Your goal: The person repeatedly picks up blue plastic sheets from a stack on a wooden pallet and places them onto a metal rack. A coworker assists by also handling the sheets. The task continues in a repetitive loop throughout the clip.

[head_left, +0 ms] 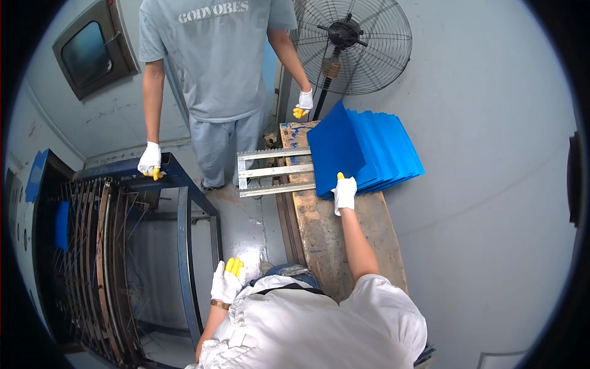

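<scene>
Centre right of the frame: your right hand (345,193), in a white glove with yellow fingertips, reaches forward to the lower left edge of the stack of blue sheets (369,150). The glove lies against the near edge of the foremost sheet, which stands tilted up from the rest; whether the grip is closed around that edge or only pressed to it cannot be told. The stack fans out over the far end of the worn wooden counter (369,227), which runs from the lower centre toward the upper centre of the frame.

Lower centre: your left hand (226,281), gloved alike, hangs near your white-clad shoulder with fingers loosely curled and nothing in its grip, just beside the blue metal frame (183,227). That frame encloses a rack of curved wire and metal bands at the lower left.

Just left of the blue sheets, a short steel ladder-like bracket (275,171) lies across the counter's far end.

Upper centre: another person in grey stands facing you, one gloved hand (150,160) resting on the blue frame's top corner, the other (303,103) near the pole of a standing fan (353,43) at the upper right.
</scene>
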The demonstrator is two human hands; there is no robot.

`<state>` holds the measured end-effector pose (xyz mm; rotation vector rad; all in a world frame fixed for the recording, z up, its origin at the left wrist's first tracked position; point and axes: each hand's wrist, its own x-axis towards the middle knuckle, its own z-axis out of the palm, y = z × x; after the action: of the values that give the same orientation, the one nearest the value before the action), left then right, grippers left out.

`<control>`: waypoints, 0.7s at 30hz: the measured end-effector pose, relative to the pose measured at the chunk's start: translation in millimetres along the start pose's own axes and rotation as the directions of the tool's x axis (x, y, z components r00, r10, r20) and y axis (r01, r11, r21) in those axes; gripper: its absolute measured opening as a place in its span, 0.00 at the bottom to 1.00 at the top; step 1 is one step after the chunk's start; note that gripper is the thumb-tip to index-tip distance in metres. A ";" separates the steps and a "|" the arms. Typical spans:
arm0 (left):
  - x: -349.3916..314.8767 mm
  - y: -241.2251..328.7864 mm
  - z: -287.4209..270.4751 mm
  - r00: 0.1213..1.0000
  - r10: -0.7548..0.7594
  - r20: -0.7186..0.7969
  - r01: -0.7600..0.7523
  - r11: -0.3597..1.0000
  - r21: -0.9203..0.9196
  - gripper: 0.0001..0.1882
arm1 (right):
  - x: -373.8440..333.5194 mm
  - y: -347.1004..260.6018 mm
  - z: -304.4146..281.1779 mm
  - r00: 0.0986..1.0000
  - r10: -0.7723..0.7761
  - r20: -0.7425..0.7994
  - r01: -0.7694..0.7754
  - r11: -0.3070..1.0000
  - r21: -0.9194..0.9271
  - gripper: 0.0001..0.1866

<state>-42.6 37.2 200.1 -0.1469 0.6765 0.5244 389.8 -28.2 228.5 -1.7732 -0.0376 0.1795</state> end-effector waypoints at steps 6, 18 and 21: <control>1.9 -3.2 -3.7 0.999 0.028 -0.036 -0.030 0.999 -0.045 0.20 | 18.1 15.0 2.5 0.983 -0.182 0.010 0.165 0.867 -0.470 0.10; 3.7 -1.9 -5.6 0.998 0.020 -0.055 -0.023 0.998 -0.058 0.20 | 8.4 22.9 5.8 0.972 -0.197 0.131 0.236 0.845 -0.480 0.10; 4.1 -1.6 -7.2 0.998 0.033 -0.057 -0.037 0.997 -0.064 0.20 | 17.8 41.0 7.0 0.964 -0.207 0.168 0.264 0.825 -0.500 0.11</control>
<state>-43.1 35.3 191.9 -0.2115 0.7175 0.5780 403.3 -27.8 185.3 -2.2789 -0.4193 0.0860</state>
